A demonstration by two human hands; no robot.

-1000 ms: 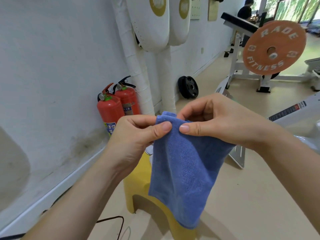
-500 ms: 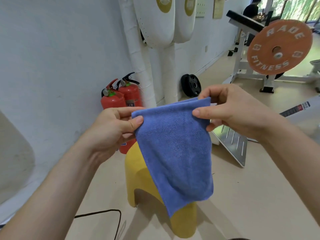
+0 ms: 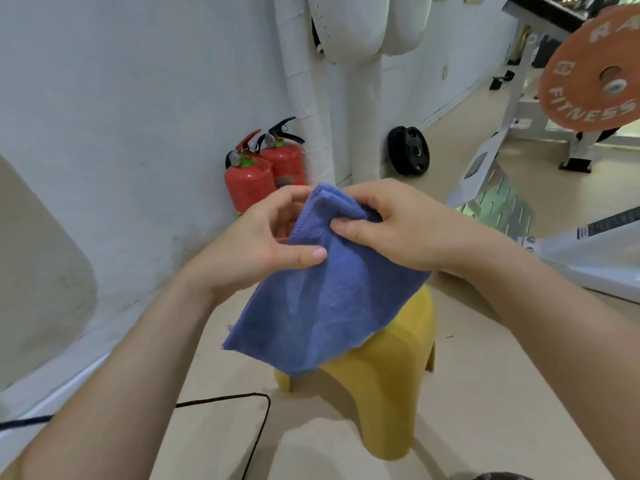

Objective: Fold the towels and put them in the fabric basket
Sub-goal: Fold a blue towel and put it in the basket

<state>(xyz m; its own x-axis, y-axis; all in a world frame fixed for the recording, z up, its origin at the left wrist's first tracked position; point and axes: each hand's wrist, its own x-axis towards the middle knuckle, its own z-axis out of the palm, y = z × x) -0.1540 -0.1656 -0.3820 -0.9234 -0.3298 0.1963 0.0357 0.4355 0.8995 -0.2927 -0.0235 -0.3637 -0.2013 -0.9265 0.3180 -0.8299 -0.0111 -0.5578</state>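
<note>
A blue towel [image 3: 325, 299] hangs in the air in front of me, doubled over, its lower edge above a yellow stool. My left hand [image 3: 256, 244] pinches the towel's left edge between thumb and fingers. My right hand [image 3: 398, 226] grips the folded top of the towel from the right, thumb pressed on the front. The two hands are close together at the towel's top. No fabric basket is in view.
A yellow plastic stool [image 3: 391, 386] stands on the beige floor below the towel. Two red fire extinguishers [image 3: 249, 178] stand against the white wall. A black cable [image 3: 221, 400] lies on the floor. A weight rack with an orange plate [image 3: 588, 67] is at the right.
The hands, spread apart holding the towel's top corners half a second ago, have come together, folding the towel narrower. The view has tilted down.
</note>
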